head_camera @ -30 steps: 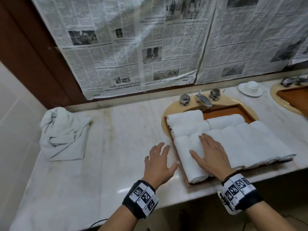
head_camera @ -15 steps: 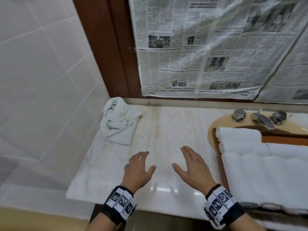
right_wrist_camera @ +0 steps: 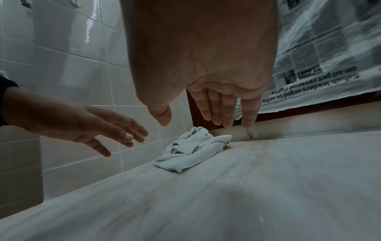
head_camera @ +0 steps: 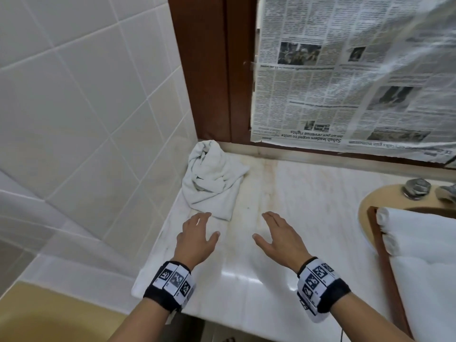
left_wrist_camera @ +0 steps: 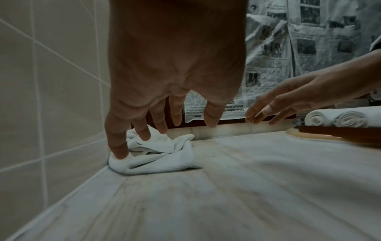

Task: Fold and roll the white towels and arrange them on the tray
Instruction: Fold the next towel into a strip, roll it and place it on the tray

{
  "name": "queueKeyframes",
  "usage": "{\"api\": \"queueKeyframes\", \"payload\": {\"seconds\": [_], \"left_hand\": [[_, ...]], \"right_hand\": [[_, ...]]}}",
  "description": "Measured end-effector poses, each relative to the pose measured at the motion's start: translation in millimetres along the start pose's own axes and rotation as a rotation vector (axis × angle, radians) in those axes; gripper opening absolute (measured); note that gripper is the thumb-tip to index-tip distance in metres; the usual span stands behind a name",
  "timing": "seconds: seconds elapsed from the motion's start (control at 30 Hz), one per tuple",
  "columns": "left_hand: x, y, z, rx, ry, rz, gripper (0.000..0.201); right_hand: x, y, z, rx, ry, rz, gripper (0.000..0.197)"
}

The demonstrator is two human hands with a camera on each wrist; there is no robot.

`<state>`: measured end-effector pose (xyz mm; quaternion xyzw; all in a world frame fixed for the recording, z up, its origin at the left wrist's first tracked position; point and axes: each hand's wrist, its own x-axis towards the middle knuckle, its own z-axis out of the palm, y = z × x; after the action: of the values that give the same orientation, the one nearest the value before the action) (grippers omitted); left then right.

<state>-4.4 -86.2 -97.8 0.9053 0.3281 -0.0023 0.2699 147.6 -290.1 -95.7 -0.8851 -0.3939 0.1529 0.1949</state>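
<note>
- Both grips are wide and hold nothing: left hand (head_camera: 197, 239) and right hand (head_camera: 280, 236) hover palm-down over the table (head_camera: 283, 243), fingers spread, probably to gather cloth.
- Crumpled towel (head_camera: 212, 181) lies in the table's far left corner against the wall, just beyond the left fingertips (left_wrist_camera: 118, 150).
- Rolled towels (head_camera: 419, 243) fill the tray (head_camera: 387, 262) at the right edge, so one seems left.

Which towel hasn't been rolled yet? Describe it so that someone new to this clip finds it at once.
Start at the marble counter and follow it to its far left corner, where the tiled wall meets the wooden frame. The crumpled towel lies there in a loose heap, just beyond the left hand. Unlike the rolled towels on the tray, it is unfolded and wrinkled.
</note>
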Motion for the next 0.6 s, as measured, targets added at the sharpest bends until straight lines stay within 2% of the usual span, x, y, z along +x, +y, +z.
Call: {"api": "queueKeyframes", "payload": {"seconds": [0.27, 0.37, 0.6], "left_hand": [[102, -33, -24, 0.102, 0.015, 0.104, 0.059], [133, -40, -25, 0.132, -0.011, 0.097, 0.06], [181, -52, -20, 0.249, 0.0, 0.096, 0.057]], "right_hand": [[116, -39, 35, -0.066, 0.006, -0.061, 0.066], [154, -50, 48, -0.102, -0.006, -0.081, 0.064], [213, -69, 74, -0.237, -0.004, -0.062, 0.054]]}}
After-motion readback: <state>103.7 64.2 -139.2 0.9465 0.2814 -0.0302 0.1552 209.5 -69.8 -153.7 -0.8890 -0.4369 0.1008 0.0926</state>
